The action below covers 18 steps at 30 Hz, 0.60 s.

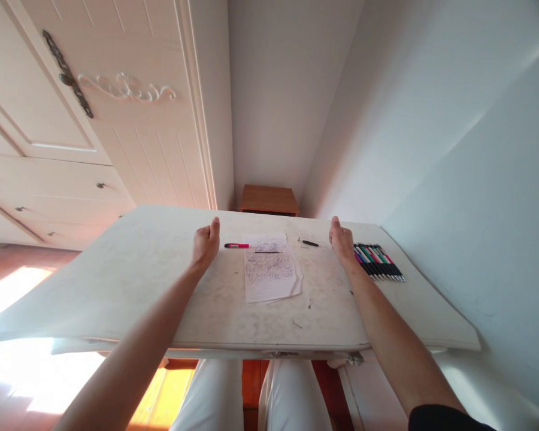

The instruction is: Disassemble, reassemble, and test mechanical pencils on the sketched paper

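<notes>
My left hand is held above the white table as a fist with its thumb up, and nothing shows in it. On the other side my right hand makes the same thumb-up fist, just left of a row of several pens in mixed colours. Between the hands lie sheets of scribbled paper. A thin dark pen refill rests across the writing. The pink and black pen barrel lies at the paper's left edge. Right of the paper is a black pen part, with a tiny piece beside it.
A pale wardrobe with drawers stands at the left, beyond the table. Behind the table's far edge is a small wooden cabinet. The wall runs close along the right side. Dark marks and chips spot the tabletop.
</notes>
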Tool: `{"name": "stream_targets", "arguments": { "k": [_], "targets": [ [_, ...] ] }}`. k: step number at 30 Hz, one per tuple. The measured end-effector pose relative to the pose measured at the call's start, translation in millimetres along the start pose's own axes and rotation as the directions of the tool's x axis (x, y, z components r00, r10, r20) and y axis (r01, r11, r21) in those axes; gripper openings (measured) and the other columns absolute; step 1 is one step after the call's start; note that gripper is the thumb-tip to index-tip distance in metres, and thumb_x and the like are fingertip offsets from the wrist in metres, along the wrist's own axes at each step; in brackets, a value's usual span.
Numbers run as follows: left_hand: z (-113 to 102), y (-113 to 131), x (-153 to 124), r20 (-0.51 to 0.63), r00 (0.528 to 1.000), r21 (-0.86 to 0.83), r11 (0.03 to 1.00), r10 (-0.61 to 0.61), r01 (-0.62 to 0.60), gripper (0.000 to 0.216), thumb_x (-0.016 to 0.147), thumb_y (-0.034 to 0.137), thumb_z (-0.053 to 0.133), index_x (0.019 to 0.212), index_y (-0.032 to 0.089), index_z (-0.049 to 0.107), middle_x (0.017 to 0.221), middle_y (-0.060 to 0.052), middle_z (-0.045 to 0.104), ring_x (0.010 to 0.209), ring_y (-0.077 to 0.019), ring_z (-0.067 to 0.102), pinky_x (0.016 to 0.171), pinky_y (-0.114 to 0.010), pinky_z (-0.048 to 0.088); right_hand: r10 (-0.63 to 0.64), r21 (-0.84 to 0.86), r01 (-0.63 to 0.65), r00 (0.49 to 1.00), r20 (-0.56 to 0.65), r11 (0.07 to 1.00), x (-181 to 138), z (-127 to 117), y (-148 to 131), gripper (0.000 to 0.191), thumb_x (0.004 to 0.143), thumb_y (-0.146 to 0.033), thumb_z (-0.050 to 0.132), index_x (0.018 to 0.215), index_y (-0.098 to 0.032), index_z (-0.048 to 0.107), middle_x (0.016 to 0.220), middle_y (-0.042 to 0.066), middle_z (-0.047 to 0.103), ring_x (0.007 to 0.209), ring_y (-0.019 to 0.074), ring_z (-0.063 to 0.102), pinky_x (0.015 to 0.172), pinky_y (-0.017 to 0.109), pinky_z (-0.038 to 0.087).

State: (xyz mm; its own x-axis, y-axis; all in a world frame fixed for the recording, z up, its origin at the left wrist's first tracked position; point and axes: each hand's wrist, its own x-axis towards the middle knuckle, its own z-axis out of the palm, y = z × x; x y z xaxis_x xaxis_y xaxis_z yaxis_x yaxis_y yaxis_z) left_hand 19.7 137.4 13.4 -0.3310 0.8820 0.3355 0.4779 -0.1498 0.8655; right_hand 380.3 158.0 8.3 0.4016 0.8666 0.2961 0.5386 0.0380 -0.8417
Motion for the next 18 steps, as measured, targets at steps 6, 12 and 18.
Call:
{"name": "stream_targets", "arguments": {
  "k": [6,12,18],
  "targets": [
    [3,-6,2,0.032,0.999,-0.052,0.999,-0.011,0.013,0.048,0.089,0.05,0.035,0.051,0.023,0.022,0.042,0.004,0.024,0.04,-0.0089,0.024,0.041,-0.027,0.015,-0.04,0.182,0.037,0.999,0.013,0.983,-2,1,-3,0.056,0.09,-0.057,0.025,0.045,-0.024,0.031,0.036,-0.005,0.026,0.035,0.0096,0.025,0.038,0.025,0.022],
    [3,-4,0,0.049,0.999,-0.048,0.999,-0.024,0.026,0.045,0.084,0.043,0.04,0.051,0.022,0.019,0.045,0.004,0.021,0.043,-0.0084,0.019,0.042,-0.027,0.015,-0.016,0.328,-0.03,0.99,0.138,0.944,-8,-4,-18,0.049,0.086,-0.04,0.032,0.054,-0.015,0.06,0.039,-0.005,0.025,0.036,0.0087,0.021,0.039,0.025,0.016],
    [1,-1,-3,0.043,0.999,0.055,0.998,-0.002,0.0,0.046,0.087,0.043,0.038,0.051,0.021,0.018,0.047,0.004,0.019,0.045,-0.009,0.022,0.046,-0.028,0.016,-0.138,0.389,0.049,0.969,0.203,0.92,-9,-3,-20,0.052,0.085,-0.04,0.032,0.106,-0.008,0.067,0.05,-0.005,0.035,0.044,0.0097,0.027,0.043,0.024,0.022]
  ]
}}
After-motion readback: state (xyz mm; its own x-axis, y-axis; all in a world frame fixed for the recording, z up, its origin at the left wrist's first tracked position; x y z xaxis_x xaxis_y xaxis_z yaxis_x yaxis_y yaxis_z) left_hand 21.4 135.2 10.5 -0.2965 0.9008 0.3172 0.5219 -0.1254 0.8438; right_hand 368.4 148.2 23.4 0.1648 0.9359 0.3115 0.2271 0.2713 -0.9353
